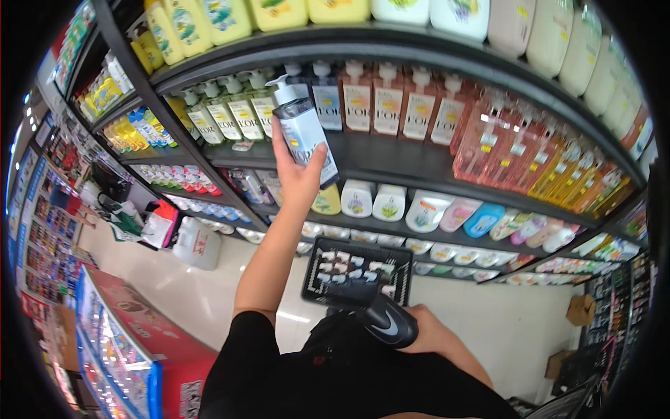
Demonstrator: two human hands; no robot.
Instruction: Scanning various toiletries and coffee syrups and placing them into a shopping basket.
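Note:
My left hand [300, 176] is wrapped round a dark blue pump bottle [301, 133] with a pale label and a white pump, held up tilted before the middle shelf [391, 162]. Behind it on that shelf stand green pump bottles [241, 112] to the left, and a blue pump bottle [326, 98] and several amber-pink ones [386, 101] to the right. Low by my body, my right hand [417, 328] grips a black handheld scanner [386, 322]. Below the scanner's head is a black plastic basket [357, 249] with several white-topped pump bottles in it.
Yellow bottles [227, 17] line the upper shelf. Pink clear bottles [481, 143] and yellow ones stand farther right. Rounded bottles [426, 209] fill the lower shelf. A white jug [197, 242] stands on the floor at left, near a red and blue display case [132, 328]. Cardboard boxes [581, 309] lie at right.

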